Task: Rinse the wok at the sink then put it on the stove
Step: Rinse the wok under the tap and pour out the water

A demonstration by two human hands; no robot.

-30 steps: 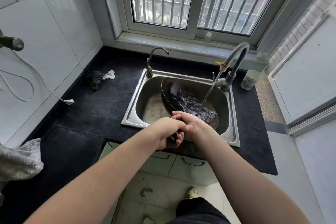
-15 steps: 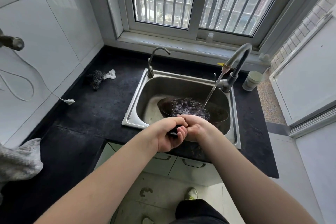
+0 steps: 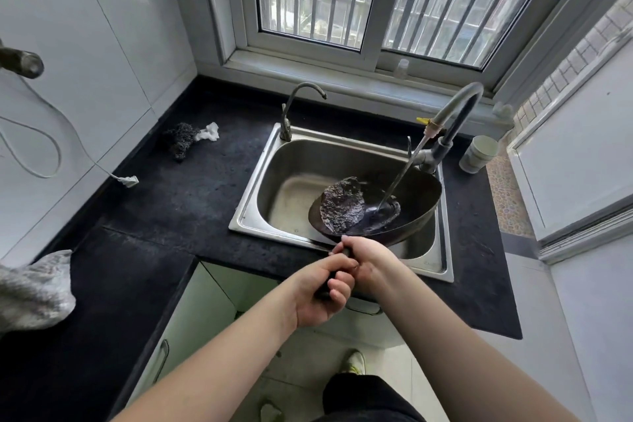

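Observation:
A dark wok (image 3: 416, 197) hangs over the right half of the steel sink (image 3: 270, 164), tilted with its right side raised. Water pools and swirls in its bowl. A thin stream from the tall grey faucet (image 3: 452, 113) lands in the wok. Both hands grip the wok's dark handle at the sink's front edge. My left hand (image 3: 320, 291) holds the near end of the handle. My right hand (image 3: 364, 259) grips it closer to the bowl. The stove is not in view.
A second, smaller tap (image 3: 294, 106) stands at the sink's back left. A dark scourer with a white scrap (image 3: 186, 140) lies on the black counter. A white cup (image 3: 479, 152) stands right of the faucet. A grey cloth (image 3: 32, 291) lies at the left edge. A white cable plug (image 3: 128, 180) rests on the counter.
The wok has swung from the sink's middle to its right side and tipped, sending the water sloshing around the bowl. Both hands stayed on the handle and drew slightly back.

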